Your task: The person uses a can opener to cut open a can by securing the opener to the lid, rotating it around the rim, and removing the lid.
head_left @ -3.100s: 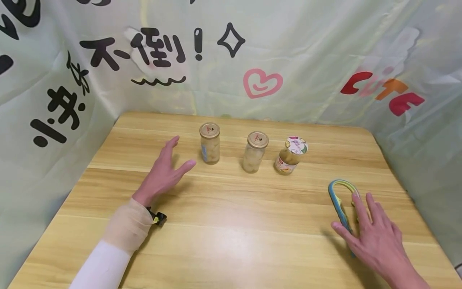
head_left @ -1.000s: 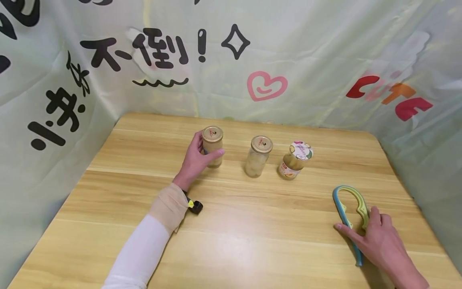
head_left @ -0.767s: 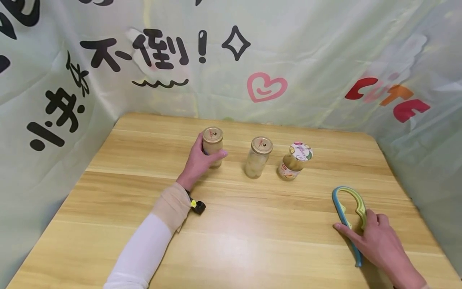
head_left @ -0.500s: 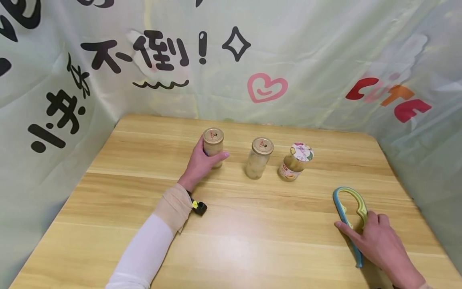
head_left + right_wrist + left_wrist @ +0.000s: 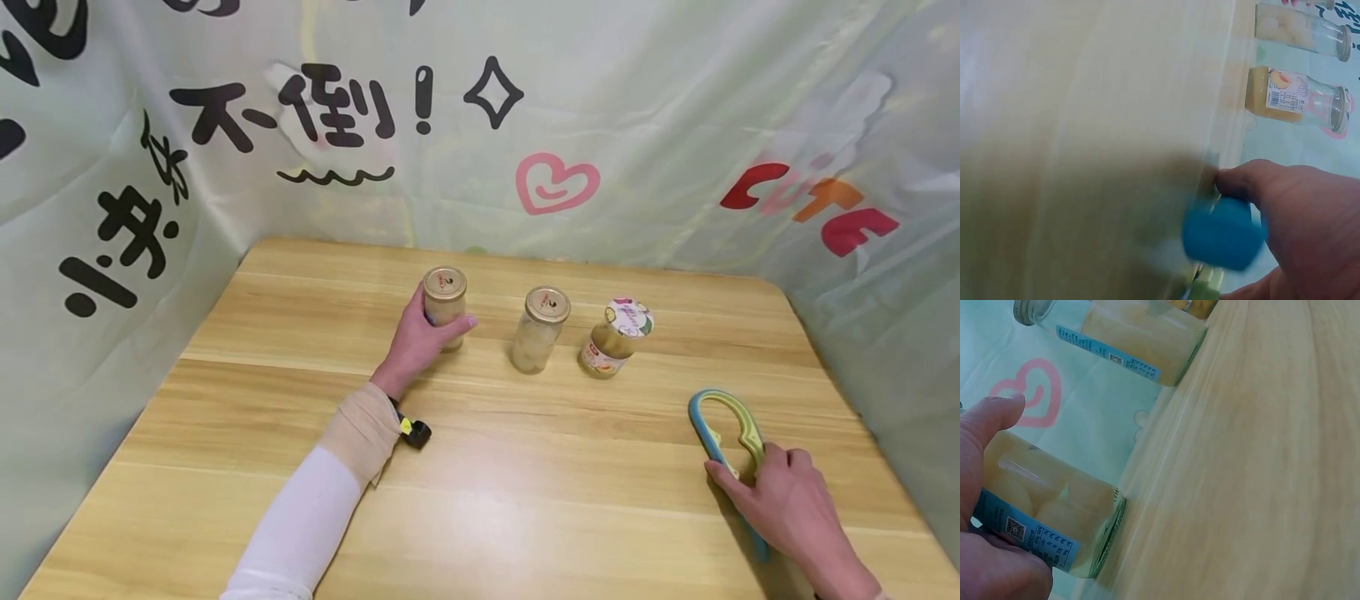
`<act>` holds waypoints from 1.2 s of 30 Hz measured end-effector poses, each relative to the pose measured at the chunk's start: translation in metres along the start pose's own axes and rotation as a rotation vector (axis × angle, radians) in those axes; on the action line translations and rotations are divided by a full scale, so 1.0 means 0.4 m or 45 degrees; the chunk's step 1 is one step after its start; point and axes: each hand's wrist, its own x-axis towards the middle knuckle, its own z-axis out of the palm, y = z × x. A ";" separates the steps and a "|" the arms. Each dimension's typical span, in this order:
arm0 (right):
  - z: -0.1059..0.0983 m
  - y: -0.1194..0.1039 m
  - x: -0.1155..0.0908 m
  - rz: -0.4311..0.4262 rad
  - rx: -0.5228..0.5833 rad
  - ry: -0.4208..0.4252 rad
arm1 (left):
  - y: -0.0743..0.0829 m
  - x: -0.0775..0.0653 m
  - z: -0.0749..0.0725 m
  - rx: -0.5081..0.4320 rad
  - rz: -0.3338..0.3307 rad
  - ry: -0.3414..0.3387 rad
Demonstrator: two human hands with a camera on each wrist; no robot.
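Note:
With thumb and fingers curved round it, my left hand (image 5: 415, 343) holds a glass jar (image 5: 445, 307) with a gold lid, upright on the table. Pale round fruit and a blue label show through this jar in the left wrist view. At the right, my right hand (image 5: 787, 500) grips a blue and green hook-shaped jar opener (image 5: 705, 429), thumb on the blue arm and fingers at the green one. Its blue handle end (image 5: 1225, 234) is blurred in the right wrist view. The palm hides part of the opener.
A second gold-lidded jar (image 5: 536, 337) stands right of the held one. Beside it is a shorter jar (image 5: 603, 350) with a patterned white lid and yellowish contents. A printed cloth (image 5: 637, 125) borders the wooden table (image 5: 525, 467) at back and sides.
My left hand has moved right from beside the jar and taken hold of it. My right hand has closed on the jar opener, whose handle end has just shifted slightly right.

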 end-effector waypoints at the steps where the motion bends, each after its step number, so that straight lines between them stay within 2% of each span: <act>1: 0.002 -0.001 -0.001 -0.004 0.002 0.022 | -0.013 0.005 0.000 -0.004 0.000 0.005; 5: 0.005 -0.004 -0.005 0.013 0.034 0.057 | -0.024 0.008 -0.001 0.009 0.007 0.016; 13: -0.006 -0.004 -0.005 0.114 0.074 -0.051 | -0.023 0.005 -0.001 0.018 0.017 0.034; 16: -0.008 -0.002 -0.005 0.134 0.083 -0.048 | -0.023 0.006 0.000 0.028 0.020 0.035; 23: -0.014 -0.020 -0.009 0.108 0.210 0.131 | -0.024 0.004 0.002 0.028 0.020 0.024; 28: -0.018 -0.043 -0.004 0.071 0.230 0.277 | -0.023 0.003 0.002 0.024 0.026 0.023; 36: -0.038 -0.071 0.008 0.059 0.240 0.364 | -0.022 0.002 0.001 0.022 0.018 0.028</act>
